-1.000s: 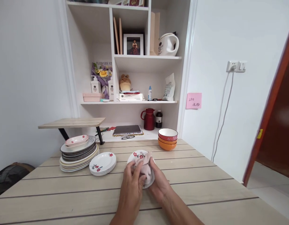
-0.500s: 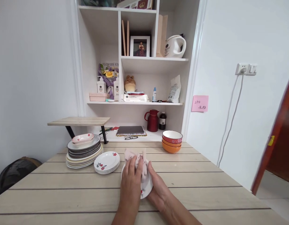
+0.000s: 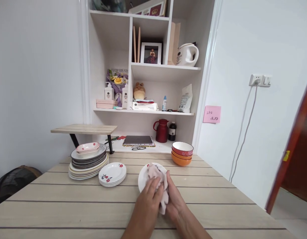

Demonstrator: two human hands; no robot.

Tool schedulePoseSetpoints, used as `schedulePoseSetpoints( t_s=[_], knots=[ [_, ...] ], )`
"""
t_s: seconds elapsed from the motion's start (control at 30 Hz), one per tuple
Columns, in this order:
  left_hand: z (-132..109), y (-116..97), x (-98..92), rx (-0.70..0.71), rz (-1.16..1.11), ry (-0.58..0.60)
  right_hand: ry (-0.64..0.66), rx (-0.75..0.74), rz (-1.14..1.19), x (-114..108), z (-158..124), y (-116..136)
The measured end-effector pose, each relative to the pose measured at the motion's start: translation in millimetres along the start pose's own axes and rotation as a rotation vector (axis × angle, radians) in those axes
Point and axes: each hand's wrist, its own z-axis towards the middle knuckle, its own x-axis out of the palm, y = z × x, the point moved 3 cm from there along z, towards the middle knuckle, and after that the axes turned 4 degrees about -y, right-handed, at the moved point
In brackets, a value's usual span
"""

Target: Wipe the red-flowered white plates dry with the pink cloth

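A small white plate with a floral pattern is tilted above the middle of the table. My right hand grips it by the right edge, thumb upward; the fingers beneath are hidden. Pressed against the plate's face is a crumpled pale pink cloth, with the fingers of my left hand closed over it. Left of my hands lies a short stack of matching flowered plates.
At the table's left is a tall stack of plates topped by a pink-spotted dish, near a small raised wooden shelf. Stacked bowls stand at the back right. Behind are a red jug and a laptop.
My left hand has moved the cloth from the plate's upper part down to its right side. The plate and both hands have shifted slightly right, and more of the plate's left side shows.
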Motion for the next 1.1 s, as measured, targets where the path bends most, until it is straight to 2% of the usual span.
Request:
schedulePoseSetpoints(
  t_s=[0.07,0.17,0.3,0.43,0.67,0.87,1.0,1.1],
  knots=[
    [2,-1,-1.0,0.036,0.011,-0.034,0.005,0.027,0.022,1,0,-5],
    [4,6,-5.6,-0.009,0.092,-0.077,0.059,0.019,0.021,5,1,-13],
    [4,22,-13.7,-0.183,0.251,-0.043,0.140,0.004,-0.011,13,1,-18],
    [2,24,-16.7,-0.223,0.306,-0.002,0.088,-0.047,-0.026,10,2,-7],
    [-2,8,-6.4,-0.123,0.170,-0.007,0.097,-0.071,0.037,3,0,7],
    [0,8,-9.0,-0.063,-0.004,0.041,0.056,-0.075,0.042,-2,0,10],
    [2,12,-9.2,-0.023,-0.014,-0.025,0.062,-0.104,0.041,-1,0,12],
    [3,14,-5.6,-0.028,0.005,-0.077,0.069,-0.062,0.019,2,-2,10]
  ],
)
